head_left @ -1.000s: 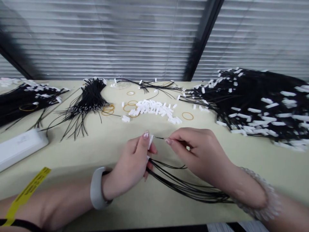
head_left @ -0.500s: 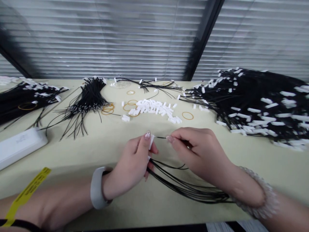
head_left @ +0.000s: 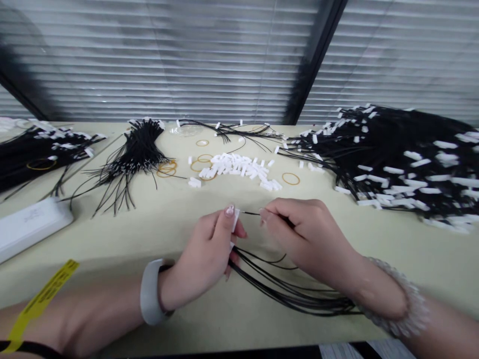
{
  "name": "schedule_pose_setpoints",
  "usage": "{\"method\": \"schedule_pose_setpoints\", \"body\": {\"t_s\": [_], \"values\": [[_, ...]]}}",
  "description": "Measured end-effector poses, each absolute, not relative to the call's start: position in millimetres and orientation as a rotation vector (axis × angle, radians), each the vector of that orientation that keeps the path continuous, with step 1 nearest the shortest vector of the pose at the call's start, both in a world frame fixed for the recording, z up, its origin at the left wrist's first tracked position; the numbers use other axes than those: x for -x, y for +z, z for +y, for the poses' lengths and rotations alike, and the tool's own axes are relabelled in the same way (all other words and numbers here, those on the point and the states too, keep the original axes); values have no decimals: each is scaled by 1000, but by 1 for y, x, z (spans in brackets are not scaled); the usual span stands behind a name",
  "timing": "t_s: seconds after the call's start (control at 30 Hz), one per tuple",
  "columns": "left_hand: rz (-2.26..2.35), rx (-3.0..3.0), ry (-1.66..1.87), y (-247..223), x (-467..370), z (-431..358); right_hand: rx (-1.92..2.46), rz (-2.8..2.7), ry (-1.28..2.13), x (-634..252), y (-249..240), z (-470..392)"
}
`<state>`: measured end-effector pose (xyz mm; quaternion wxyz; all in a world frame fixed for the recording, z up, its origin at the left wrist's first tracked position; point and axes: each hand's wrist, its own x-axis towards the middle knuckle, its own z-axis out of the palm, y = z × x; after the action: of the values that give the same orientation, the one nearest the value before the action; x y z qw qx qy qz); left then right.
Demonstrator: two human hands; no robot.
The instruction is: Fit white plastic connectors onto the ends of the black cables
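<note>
Between thumb and fingers, my left hand [head_left: 209, 249] pinches a small white connector housing [head_left: 235, 219]. Its lower fingers are curled round the ends of several black wires [head_left: 295, 294], which trail off to the right beneath my other wrist. My right hand [head_left: 310, 234] pinches a single black wire [head_left: 251, 213], its bare metal tip pointing left at the housing. The tip is at the housing's edge; whether it is inside I cannot tell. The curled fingers of my right hand hide the rest of that wire.
Loose white housings [head_left: 235, 167] lie in a pile beyond my hands, among rubber bands [head_left: 291, 178]. A tied bundle of black wires [head_left: 142, 147] is at the left, near a white box [head_left: 33, 227]. A large heap of wires with housings [head_left: 404, 159] fills the right.
My right hand has shifted very slightly to the right with the wire. The left hand and the housing have hardly moved.
</note>
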<state>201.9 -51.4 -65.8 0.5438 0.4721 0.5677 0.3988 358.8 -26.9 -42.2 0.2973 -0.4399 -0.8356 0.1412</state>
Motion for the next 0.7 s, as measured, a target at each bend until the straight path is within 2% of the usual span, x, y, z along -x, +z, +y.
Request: {"method": "schedule_pose_setpoints", "body": {"t_s": [0.53, 0.7], "values": [[1278, -1526, 860, -67, -200, -59, 1044, -2304, 394, -355, -48, -25], [1355, -1372, 923, -66, -202, -58, 1014, -2272, 435, -354, -49, -27]]}}
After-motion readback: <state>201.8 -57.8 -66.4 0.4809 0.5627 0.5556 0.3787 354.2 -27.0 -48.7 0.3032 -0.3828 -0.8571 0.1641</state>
